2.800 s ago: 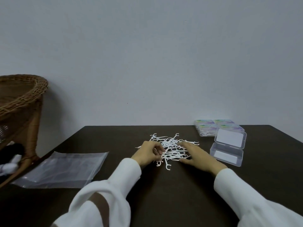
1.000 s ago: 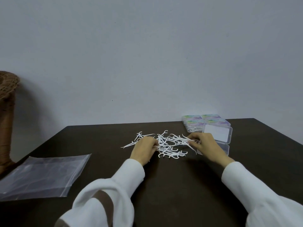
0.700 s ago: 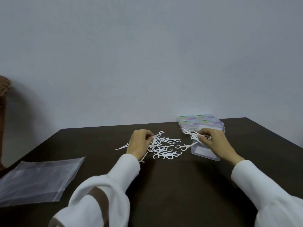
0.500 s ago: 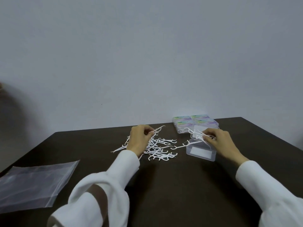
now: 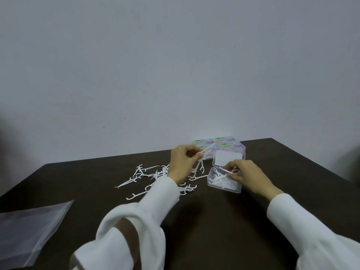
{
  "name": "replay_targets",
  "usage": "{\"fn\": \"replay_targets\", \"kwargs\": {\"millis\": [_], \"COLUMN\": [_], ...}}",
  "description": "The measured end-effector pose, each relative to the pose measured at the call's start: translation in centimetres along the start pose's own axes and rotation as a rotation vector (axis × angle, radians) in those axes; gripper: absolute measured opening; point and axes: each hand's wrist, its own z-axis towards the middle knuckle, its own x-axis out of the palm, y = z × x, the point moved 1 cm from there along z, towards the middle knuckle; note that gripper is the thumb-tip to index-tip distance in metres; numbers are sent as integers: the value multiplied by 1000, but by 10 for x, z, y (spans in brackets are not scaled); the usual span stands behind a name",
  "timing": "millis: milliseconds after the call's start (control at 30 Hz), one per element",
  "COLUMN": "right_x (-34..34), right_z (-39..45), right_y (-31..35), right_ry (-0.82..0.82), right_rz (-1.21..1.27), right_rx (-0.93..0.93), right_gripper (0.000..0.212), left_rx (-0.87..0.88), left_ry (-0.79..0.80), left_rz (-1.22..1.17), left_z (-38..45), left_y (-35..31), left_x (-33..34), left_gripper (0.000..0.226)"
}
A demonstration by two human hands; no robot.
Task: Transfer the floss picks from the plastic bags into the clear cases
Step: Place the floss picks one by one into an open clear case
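The filling step is under way. The right hand (image 5: 246, 175) hovers over the open clear plastic case (image 5: 224, 180), its fingertips (image 5: 230, 174) pinching a few white plastic floss picks and lowering them into the tray, where several picks already lie crosswise. The case's hinged lid (image 5: 228, 157) lies flat behind the tray. The left hand (image 5: 183, 162) is raised just above the dark brown table (image 5: 204, 221), thumb and forefinger pinching a small bunch of picks that dangle down beside the case. The loose heap of white floss picks (image 5: 148, 175) is scattered on the table left of the case, partly hidden by the left sleeve, so much of the transfer remains. The flat transparent plastic bag (image 5: 29, 228) lies well apart at the near left edge and looks emptied. A group of closed clear cases with coloured labels (image 5: 220, 144) sits behind the open one.

Next, I judge, the right hand needs to let go inside the tray and lay the picks flat, so the lid can later shut; then the left hand's bunch can follow.
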Motion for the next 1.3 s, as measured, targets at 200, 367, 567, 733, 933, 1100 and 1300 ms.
{"fn": "replay_targets", "kwargs": {"millis": [200,367,567,733,933,1100,1300], "right_x": [2,-5,-2,10,11,2,2], "right_z": [0,0,6,10,9,4,2], "right_y": [-5,-1,8,10,4,-4,-18], "right_ry": [-16,-77,-45,-28,-102,-90,-15], "right_rz": [17,522,602,707,717,487,152], "right_rx": [-28,27,38,107,117,60,90], "right_gripper": [14,22,25,19,5,5,18], "left_rx": [-116,-268,-417,-514,-542,-542,-328], "left_ry": [66,100,98,51,6,-31,24], "left_rz": [-256,-462,-637,-813,-815,-788,-335], "left_z": [9,13,14,9,8,10,8], "left_y": [0,3,5,0,0,6,13], "left_x": [18,34,51,64,69,60,56], "left_gripper": [7,20,29,20,21,16,10]}}
